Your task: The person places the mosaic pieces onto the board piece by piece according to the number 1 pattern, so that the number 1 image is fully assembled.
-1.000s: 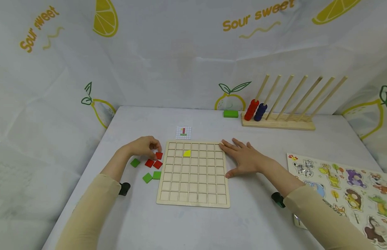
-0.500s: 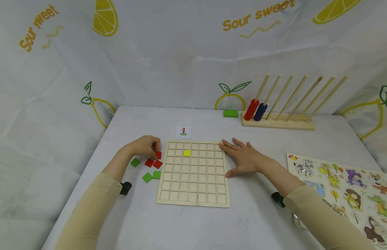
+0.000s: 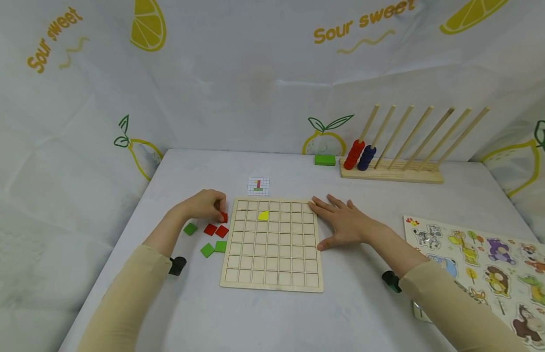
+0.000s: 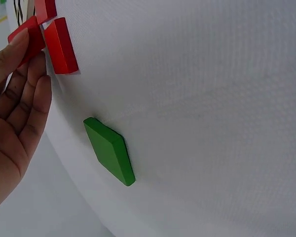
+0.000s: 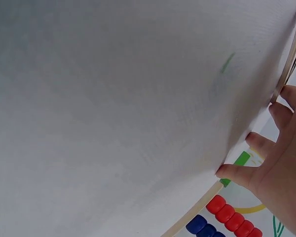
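Observation:
My left hand [image 3: 206, 204] pinches a red square tile [image 4: 33, 40] between thumb and fingers, just left of the wooden grid board [image 3: 272, 288]. Two more red tiles [image 3: 216, 230] lie below that hand. Around them are several green tiles [image 3: 207, 250], one of which [image 4: 111, 150] shows large in the left wrist view. A yellow piece with one rounded corner [image 3: 263, 215] sits in a cell of the board's second row. With spread fingers, my right hand [image 3: 342, 222] rests at the board's upper right edge, thumb against its side.
Behind the board lies a small pattern card [image 3: 258, 187]. A bead rack [image 3: 391, 172] with red and blue beads stands at the back right, beside a green block [image 3: 325, 160]. An animal puzzle board [image 3: 483, 264] lies on the right, under the right forearm.
My left fingers have closed on the red tile and tilted it up slightly from the table. The right hand and the board have stayed in place.

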